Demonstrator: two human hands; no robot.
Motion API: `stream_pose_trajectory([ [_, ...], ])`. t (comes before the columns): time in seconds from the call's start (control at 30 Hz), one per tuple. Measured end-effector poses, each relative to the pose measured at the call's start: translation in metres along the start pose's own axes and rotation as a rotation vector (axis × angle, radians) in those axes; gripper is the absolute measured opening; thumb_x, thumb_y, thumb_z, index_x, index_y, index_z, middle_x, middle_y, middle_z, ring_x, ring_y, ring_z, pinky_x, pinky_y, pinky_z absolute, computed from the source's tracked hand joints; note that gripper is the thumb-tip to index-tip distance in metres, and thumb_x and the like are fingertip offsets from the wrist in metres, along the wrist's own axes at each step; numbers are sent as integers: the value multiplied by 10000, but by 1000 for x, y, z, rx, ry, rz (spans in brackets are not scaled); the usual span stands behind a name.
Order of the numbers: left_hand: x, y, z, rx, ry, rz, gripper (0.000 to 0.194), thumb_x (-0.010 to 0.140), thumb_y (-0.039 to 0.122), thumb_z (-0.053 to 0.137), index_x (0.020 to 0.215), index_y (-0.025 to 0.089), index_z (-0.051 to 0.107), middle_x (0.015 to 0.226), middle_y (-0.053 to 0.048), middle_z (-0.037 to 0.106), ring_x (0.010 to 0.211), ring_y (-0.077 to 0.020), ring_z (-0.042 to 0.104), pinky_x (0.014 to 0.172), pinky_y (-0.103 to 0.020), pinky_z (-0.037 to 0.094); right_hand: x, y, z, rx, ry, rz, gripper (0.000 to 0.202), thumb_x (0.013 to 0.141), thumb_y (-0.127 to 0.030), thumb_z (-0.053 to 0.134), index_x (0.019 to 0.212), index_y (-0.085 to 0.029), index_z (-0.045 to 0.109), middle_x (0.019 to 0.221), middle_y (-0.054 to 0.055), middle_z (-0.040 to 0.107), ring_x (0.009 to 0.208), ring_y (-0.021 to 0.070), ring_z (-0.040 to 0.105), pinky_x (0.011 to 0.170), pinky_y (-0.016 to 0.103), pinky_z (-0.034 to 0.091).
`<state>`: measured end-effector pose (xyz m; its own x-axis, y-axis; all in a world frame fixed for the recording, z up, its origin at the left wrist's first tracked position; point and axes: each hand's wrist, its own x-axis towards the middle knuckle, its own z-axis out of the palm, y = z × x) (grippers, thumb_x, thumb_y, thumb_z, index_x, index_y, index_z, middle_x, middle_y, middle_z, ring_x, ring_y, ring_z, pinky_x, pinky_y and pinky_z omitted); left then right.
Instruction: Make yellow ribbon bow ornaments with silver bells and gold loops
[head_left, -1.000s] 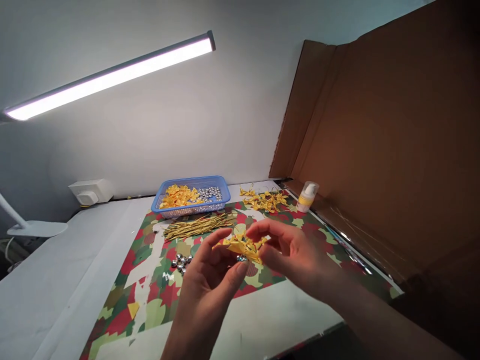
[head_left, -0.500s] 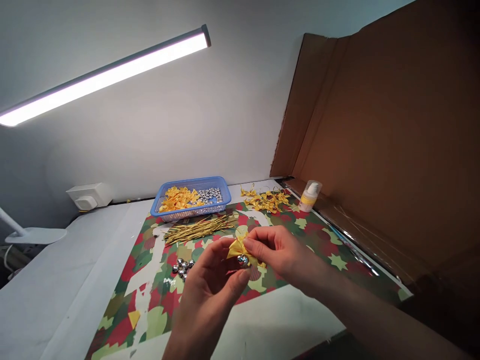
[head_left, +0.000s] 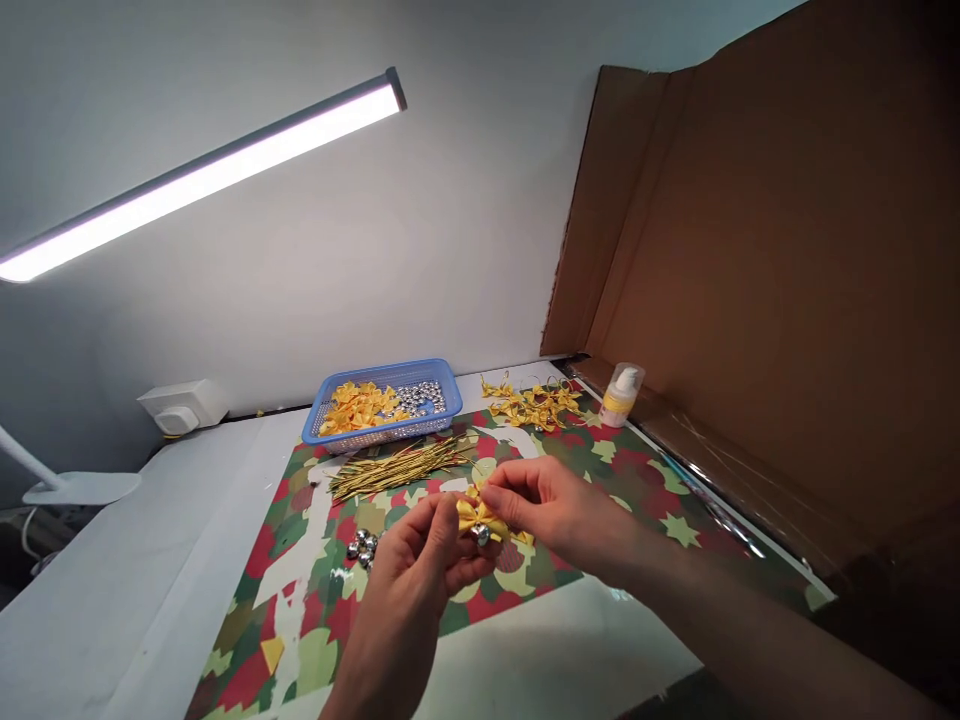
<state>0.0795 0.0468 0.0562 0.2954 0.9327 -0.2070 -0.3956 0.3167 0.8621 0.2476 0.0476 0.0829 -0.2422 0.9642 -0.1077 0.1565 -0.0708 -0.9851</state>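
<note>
White lamp base [head_left: 82,487]: far left on the white desk [head_left: 127,580], flat foot with a slanted arm, dark clutter and a cable just behind it
Light bar [head_left: 202,182]: lit, hanging at a tilt in front of the wall, right end higher
White box thing [head_left: 184,407]: near the wall, round knob-ish bit on the front, can't tell what it is
Yellow scrap [head_left: 272,655]: by itself on the red-and-green printed sheet [head_left: 244,625]
Loose silver balls [head_left: 364,550]: little cluster just left of the left hand
Blue basket [head_left: 366,440]: over by the wall, yellow bows on its left side, shiny balls on its right
Gold twist ties [head_left: 401,470]: messy bundle right in front of the basket
Left hand [head_left: 420,555]: thumb and fingers pinching the bow's left side
Yellow bow [head_left: 480,515]: up between both hands above the sheet, silver ball [head_left: 482,535] hanging at its front
Right hand [head_left: 544,505]: thumb and forefinger pinched on the bow's upper right
Wired bows [head_left: 536,402]: tangled yellow heap past the hands, thin curly stems poking up
Pump bottle [head_left: 619,400]: upright, clear cap, yellow label
Cardboard [head_left: 750,250]: big brown panel standing along the right
</note>
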Motion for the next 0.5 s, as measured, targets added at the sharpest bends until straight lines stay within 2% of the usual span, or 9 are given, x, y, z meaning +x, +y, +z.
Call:
stream_pose_trajectory([
  [0.13, 4, 0, 2, 77, -19, 36, 312, 739, 384, 879, 904, 146, 762, 837, -52, 757, 707, -147, 712, 690, -228, 602, 3, 8, -4, 41, 13, -19, 448, 883, -617, 646, 831, -173, 631, 690, -15, 557, 615, 114, 510, 535, 223, 391],
  [0.23, 6, 0, 4, 120, -39, 86, 271, 719, 341, 895, 853, 158, 746, 768, -24, 728, 675, -138, 684, 668, -215, 574, 5, 15, -9, 98, 63, -32, 515, 857, -694, 628, 1001, -201, 593, 865, -8, 572, 712, 108, 545, 598, 207, 450],
  [0.3, 8, -2, 6, 134, -88, 105, 246, 726, 337, 889, 828, 163, 748, 734, -22, 719, 659, -143, 671, 645, -218, 561, 7, 20, -12, 137, 38, -1, 584, 858, -741, 577, 1105, -212, 571, 974, 15, 584, 734, 106, 569, 611, 218, 487],
  [0.4, 12, -9, 9, 125, -177, 121, 227, 749, 331, 874, 851, 174, 747, 781, -41, 744, 705, -171, 691, 663, -239, 564, 11, 27, -18, 146, -91, 72, 602, 826, -724, 634, 1032, -159, 642, 862, 26, 621, 623, 95, 566, 561, 223, 482],
  [0.5, 20, -21, 8, 141, -225, 161, 249, 806, 355, 826, 975, 198, 733, 860, -67, 761, 785, -203, 716, 696, -259, 570, 16, 29, -27, 81, -111, 82, 493, 817, -623, 723, 879, -135, 680, 719, -10, 597, 579, 73, 537, 547, 193, 440],
])
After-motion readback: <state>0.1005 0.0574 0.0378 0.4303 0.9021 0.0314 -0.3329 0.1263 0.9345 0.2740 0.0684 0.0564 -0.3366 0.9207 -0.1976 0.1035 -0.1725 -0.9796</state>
